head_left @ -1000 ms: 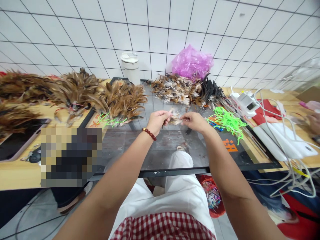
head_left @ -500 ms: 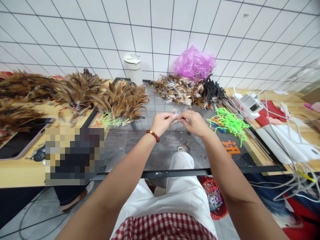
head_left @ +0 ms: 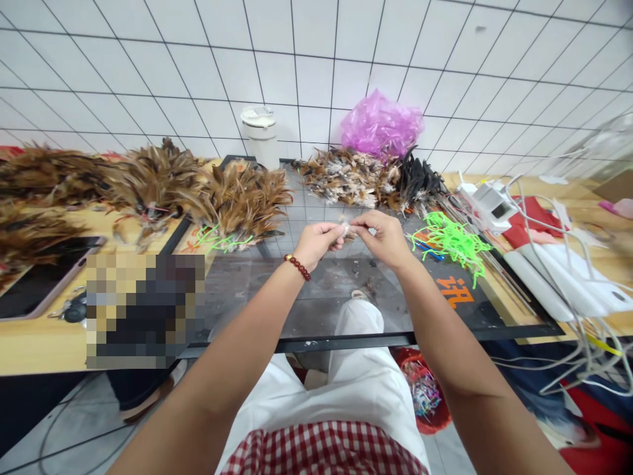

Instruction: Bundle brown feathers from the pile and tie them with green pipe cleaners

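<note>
Over the dark glass panel (head_left: 316,290), my left hand (head_left: 319,243) is closed in a pinch on a small feather (head_left: 345,223) with whitish fluff. Opposite it, my right hand (head_left: 380,236) is also pinched, its fingertips at the feather's right side. Most of the feather is hidden by the fingers. A dark red bead bracelet (head_left: 299,267) circles my left wrist. Beyond my hands lies a heap of mottled brown and white feathers (head_left: 346,179), with black feathers (head_left: 420,178) beside it. Bright green strings (head_left: 452,243) lie to the right of my right hand.
Brown feather bundles (head_left: 247,198) spread along the left. A white lidded cup (head_left: 262,135) and a pink plastic bag (head_left: 383,122) stand by the tiled wall. Chargers and cables (head_left: 489,204) crowd the right; a phone (head_left: 44,277) lies left. A red bin (head_left: 442,422) with scraps sits below.
My hands have drawn slightly apart, with my right hand a little higher. More of the whitish fluff shows between the fingertips. The whole view has shifted slightly.
</note>
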Motion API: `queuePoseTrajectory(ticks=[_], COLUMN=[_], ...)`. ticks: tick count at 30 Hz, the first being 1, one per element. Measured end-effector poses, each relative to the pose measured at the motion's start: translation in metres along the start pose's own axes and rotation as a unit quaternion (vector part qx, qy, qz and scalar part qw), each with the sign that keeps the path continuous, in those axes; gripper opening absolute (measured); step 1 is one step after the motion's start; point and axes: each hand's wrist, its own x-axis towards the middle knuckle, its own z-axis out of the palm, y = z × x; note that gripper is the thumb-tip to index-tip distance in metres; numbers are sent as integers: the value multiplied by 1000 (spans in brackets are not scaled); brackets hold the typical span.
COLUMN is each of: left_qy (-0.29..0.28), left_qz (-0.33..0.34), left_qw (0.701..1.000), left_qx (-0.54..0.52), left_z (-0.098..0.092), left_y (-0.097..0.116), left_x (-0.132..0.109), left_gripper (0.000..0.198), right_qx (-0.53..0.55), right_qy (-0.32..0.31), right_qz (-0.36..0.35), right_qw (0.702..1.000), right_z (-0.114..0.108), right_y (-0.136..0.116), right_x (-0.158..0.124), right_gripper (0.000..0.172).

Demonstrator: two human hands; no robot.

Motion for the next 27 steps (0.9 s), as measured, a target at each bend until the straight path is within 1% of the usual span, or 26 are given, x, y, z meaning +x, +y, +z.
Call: queuePoseTrajectory(ticks=[5,9,13,15,18,23,27], left_qy=[-16,-27,-36,-44,-54,-63,-64], left_qz=[-8,-13,-15,-16,-23,-27,-20], left_qw=[1000,1000,999,999,998,998,997], left_qx=[-1,-3,-23,-27,-24,-12,43], left_z=[1,1,0,0,0,4,7], left_y=[-2,-1,0,0,1,5,7], left_x=[-1,-1,-1,-1,-3,-6,-7], left_gripper=[24,25,26,26,26,30,30], right_qx=[27,23,40,52,62,30,-6], right_qy=[-3,-2,-29,-41,-40,-40,-46], right_qz=[-8,3,-2,-9,-10,-18,-33], right_qw=[1000,1000,999,998,997,999,998], right_z=[0,0,-1,-2,-4,-3,0], right_y=[-2,0,-1,-3,-6,-5,-4], right_x=[1,0,0,1,2,1,-1], right_gripper=[13,10,22,21,16,15,15])
